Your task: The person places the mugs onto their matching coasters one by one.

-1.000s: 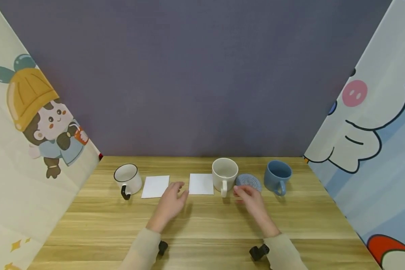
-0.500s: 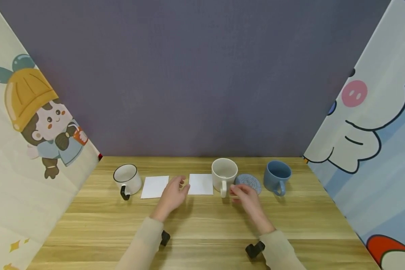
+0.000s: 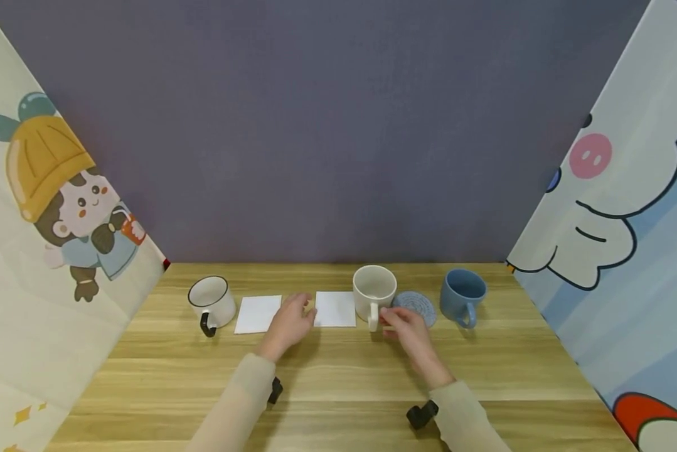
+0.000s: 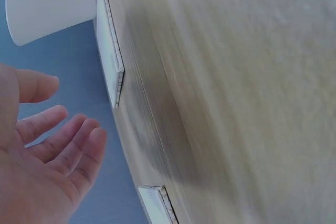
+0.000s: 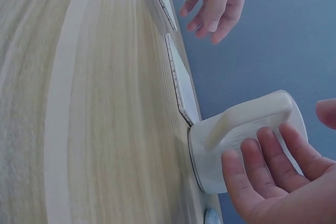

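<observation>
A cream mug [image 3: 366, 304] stands at the table's back with its handle facing the person. My right hand [image 3: 407, 329] is at the handle's right side, fingertips right beside it. In the right wrist view, the relaxed fingers [image 5: 257, 166] overlap the mug's side near its handle [image 5: 251, 113], and the thumb is raised apart. My left hand [image 3: 288, 321] hovers between two white square coasters, overlapping the edge of the left coaster [image 3: 256, 314]; the right coaster [image 3: 336, 309] lies against the cream mug's left side. Its fingers are loosely bent with nothing between them.
A round blue-grey woven coaster [image 3: 416, 305] lies right of the cream mug, partly behind the right hand. Farther right stands a blue mug [image 3: 455, 302]. At far left is a white mug [image 3: 221, 309] with black rim and handle. A dark partition [image 3: 338, 138] rises behind the table.
My right hand has moved left, from over the round coaster to the cream mug's handle. The left hand has shifted slightly forward. Mugs and coasters stay in place.
</observation>
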`<state>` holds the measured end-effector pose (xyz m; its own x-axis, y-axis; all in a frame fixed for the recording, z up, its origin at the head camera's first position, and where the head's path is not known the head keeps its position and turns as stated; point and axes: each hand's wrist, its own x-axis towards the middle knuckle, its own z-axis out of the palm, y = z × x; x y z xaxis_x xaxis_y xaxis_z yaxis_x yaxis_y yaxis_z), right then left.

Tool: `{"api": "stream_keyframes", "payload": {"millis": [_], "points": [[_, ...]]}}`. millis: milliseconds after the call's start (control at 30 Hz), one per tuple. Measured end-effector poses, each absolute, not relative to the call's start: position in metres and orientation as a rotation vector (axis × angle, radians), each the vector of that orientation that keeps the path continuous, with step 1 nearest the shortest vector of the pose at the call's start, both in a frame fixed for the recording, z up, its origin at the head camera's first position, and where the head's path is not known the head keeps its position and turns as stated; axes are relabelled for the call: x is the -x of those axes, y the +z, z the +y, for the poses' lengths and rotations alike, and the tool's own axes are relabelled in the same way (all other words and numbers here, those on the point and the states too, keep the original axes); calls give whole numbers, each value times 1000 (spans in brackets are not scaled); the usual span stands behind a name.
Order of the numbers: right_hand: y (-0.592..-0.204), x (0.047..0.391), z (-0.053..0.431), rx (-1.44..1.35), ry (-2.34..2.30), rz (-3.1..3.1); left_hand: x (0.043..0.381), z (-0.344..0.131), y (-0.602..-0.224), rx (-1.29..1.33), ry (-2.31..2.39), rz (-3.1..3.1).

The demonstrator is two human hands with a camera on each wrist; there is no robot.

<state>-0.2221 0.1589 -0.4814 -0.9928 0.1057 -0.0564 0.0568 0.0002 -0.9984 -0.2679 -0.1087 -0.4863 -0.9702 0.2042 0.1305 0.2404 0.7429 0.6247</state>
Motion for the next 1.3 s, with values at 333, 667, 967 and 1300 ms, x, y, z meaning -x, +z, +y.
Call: {"api": "stream_keyframes", "payload": {"millis": [333,667,967,1300], "points": [[-488,228,154,191,2200,-2187,281,-108,-489,440,-945,-2919],[-494,232,149,184,2248,-2140,291,-109,-499,468,-888,-2964],[-499,235,146,206,2295,-2129,296,-105,-504,530,-887,-2956],[-502,238,143,192,2339,-2097,294,-99,-498,566,-927,-3003]]}}
